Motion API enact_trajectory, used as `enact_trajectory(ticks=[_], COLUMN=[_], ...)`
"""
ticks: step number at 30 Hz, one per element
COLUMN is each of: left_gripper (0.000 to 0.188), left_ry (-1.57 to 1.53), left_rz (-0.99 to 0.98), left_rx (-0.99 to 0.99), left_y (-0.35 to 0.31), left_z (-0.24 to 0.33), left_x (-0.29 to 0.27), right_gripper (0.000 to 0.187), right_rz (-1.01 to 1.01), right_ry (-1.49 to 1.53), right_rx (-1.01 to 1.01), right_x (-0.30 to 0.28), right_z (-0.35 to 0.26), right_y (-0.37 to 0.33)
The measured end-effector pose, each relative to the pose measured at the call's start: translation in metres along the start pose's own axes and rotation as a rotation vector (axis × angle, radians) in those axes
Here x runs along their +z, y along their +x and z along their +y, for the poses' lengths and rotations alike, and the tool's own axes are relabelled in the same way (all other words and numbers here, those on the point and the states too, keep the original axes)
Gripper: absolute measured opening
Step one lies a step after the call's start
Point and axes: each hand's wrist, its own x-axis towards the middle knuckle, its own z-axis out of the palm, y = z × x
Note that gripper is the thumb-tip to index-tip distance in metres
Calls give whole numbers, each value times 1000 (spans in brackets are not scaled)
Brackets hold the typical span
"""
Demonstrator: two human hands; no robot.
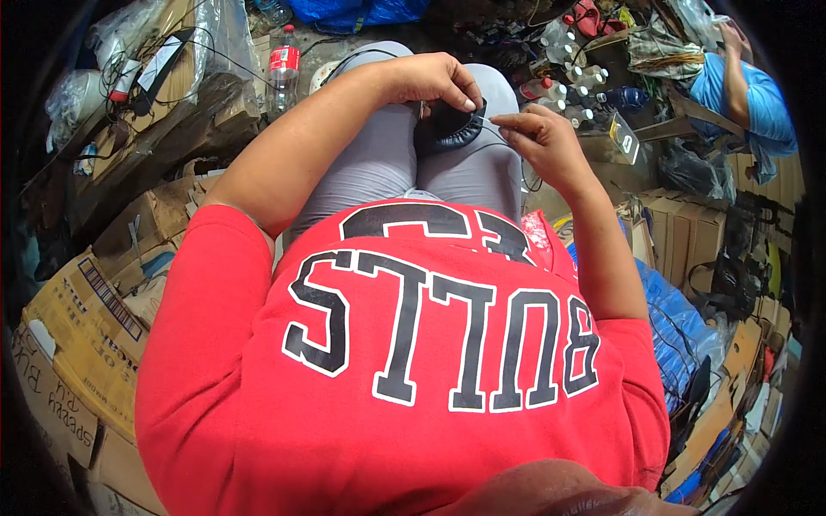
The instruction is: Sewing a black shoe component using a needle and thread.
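Over my grey-trousered lap is a round black piece point(456, 136) with a gathered, puckered rim, which looks like a headphone ear cushion. My left hand point(443, 82) grips it from above, thumb and fingers closed on its far edge. Just to its right, my right hand point(544, 138) is held in a pinch, fingertips close to the rim. A thin black cord point(492, 131) runs from the cushion to those fingertips, and a loop of it hangs below the hand. The fingers partly hide where the cord is gripped.
A red-capped bottle point(284, 73) stands beyond my left knee. Several small bottles point(585, 77) cluster beyond the right knee. Flattened cardboard point(86, 318) lies at left, with blue plastic sheeting point(675, 322) at right. A person in a blue shirt point(753, 99) is at far right.
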Motion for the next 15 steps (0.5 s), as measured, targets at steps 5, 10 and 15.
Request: enact_trajectory(ticks=[5,10,15], left_gripper=[24,25,25], left_ry=[20,-7,-26], left_rz=[-3,-10,-62], left_rx=[-1,-45,-110], left_y=[0,1,6], left_z=[-2,2,6], left_x=[-1,-1,-4], right_gripper=[18,17,17], right_rz=[-34,-3,44], right_ry=[-65,-67,-3], right_rx=[30,-8,24], right_x=[-1,4,13], right_z=[-5,-6,2], right_y=[6,7,7])
